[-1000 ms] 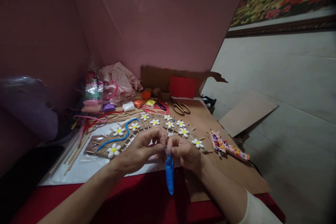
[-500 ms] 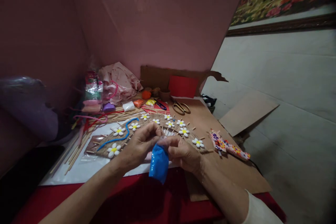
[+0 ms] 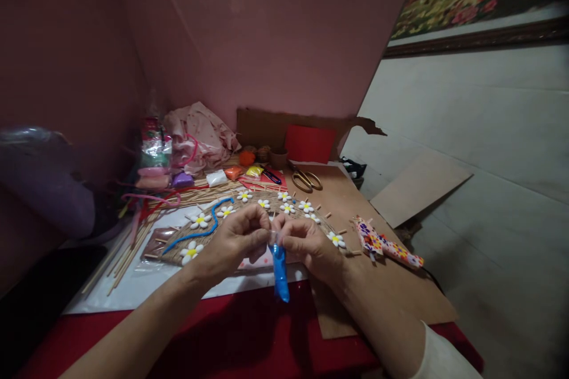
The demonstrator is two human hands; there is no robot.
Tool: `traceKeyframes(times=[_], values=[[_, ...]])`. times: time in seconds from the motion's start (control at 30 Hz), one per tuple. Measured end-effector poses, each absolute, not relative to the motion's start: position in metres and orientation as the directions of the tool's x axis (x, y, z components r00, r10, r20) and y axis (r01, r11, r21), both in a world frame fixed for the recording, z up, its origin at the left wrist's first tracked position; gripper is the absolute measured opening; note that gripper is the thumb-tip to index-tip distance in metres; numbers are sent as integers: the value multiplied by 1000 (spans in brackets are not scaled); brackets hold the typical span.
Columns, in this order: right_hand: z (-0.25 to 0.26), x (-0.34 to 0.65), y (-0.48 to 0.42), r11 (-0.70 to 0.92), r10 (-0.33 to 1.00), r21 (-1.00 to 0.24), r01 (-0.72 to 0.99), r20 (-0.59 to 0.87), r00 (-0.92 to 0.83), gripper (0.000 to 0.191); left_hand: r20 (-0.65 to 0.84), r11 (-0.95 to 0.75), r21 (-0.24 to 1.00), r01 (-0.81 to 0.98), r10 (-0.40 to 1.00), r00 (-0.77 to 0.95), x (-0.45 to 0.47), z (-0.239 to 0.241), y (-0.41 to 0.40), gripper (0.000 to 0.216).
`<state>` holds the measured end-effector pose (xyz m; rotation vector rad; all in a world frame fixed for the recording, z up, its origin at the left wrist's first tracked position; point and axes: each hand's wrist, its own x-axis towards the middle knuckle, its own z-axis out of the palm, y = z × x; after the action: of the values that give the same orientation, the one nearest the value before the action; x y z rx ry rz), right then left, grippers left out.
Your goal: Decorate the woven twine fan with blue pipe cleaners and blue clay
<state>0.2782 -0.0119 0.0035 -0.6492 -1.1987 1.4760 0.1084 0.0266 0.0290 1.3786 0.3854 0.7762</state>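
Observation:
Between my hands hangs a small clear packet of blue modelling clay [image 3: 280, 275], held by its top edge. My left hand [image 3: 242, 237] pinches the packet's left top corner, and my right hand [image 3: 309, 243] pinches the right one. Behind them lies an arched twine-wrapped panel [image 3: 242, 208] with stick ends poking out. White clay daisies [image 3: 191, 253] with yellow centres sit on it, along with a wavy blue clay strip [image 3: 215, 225] on its left part. My hands hide the panel's middle.
Gold-handled scissors [image 3: 306, 180] lie on brown cardboard [image 3: 386, 290]. A floral-patterned glue gun [image 3: 386, 243] rests at the right. Clay packets [image 3: 216, 178], wooden sticks [image 3: 120, 266] and crumpled pink cloth [image 3: 202, 136] are at the back and left. Red cloth [image 3: 213, 337] covers the front edge.
The blue packet has turned from its broad face to a narrow edge-on view. Both hands still pinch its top, with the right hand slightly shifted.

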Motion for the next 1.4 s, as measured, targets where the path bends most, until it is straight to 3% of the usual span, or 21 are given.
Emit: traceKeyframes(times=[0.13,0.3,0.5,0.57,0.9,1.17,1.4], values=[[1,278,-14,108,920,-870,-480,271,-284,13,140,87,954,-287,719,681,109,33,24,21],[2,278,-16,116,906,-858,-500,298,-300,14,129,46,973,-228,710,692,105,37,26,21],[1,278,-16,29,921,-910,-414,185,-342,18,-116,73,993,90,592,797,98,38,32,29],[2,278,-16,11,931,-917,-399,155,-329,21,-147,83,989,122,568,810,98,37,32,29],[-6,276,-16,-112,926,-926,-360,35,-377,37,-64,71,997,28,574,816,104,35,27,28],[-5,279,-16,20,835,-967,-254,156,-528,39,-48,27,999,39,555,831,103,35,28,32],[-7,278,-14,84,852,-979,-185,167,-496,43,-36,-21,998,59,590,807,103,37,28,35]])
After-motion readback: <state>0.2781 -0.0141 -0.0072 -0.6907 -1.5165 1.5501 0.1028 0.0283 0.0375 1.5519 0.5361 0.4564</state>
